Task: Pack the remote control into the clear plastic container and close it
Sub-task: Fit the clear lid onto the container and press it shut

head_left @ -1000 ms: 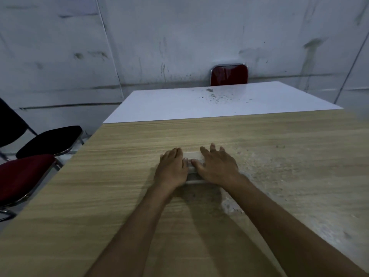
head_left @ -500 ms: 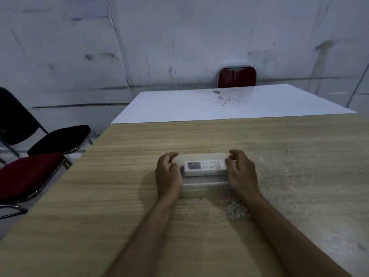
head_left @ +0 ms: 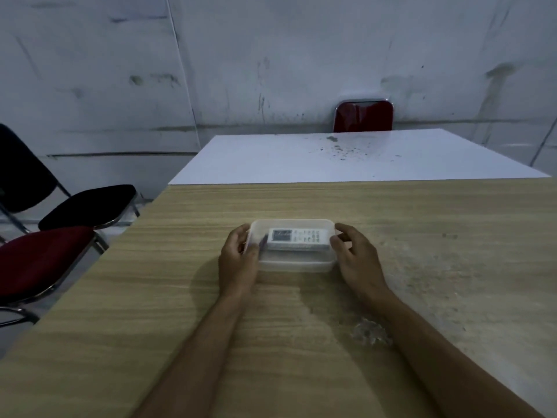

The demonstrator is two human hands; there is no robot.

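- The clear plastic container (head_left: 294,260) sits on the wooden tabletop (head_left: 150,327), its lid (head_left: 262,226) on top, with the white remote control (head_left: 298,238) lying flat inside, screen end toward the left.
- The left hand (head_left: 238,263) cups the container's left end, fingers curled around the rim; its thumb covers that corner, so the seal there is hidden.
- The right hand (head_left: 357,260) wraps the right end, fingertips touching the lid edge; the palm stands a little off the wall.
- Both hands are narrowly curled on the container; how hard they press, I cannot tell.
- Whether the lid is snapped down all round is hard to make out through the hazy plastic.
- The remote's buttons are a blur; no lettering is readable.
- A dark strip beside the remote's left end is unclear.
- A pale scuffed patch (head_left: 372,331) marks the tabletop by the right forearm.
- A white tabletop (head_left: 346,158) lies beyond, a red chair (head_left: 363,116) mostly hidden behind it.
- Chairs at left (head_left: 45,251) are cut off by the frame.
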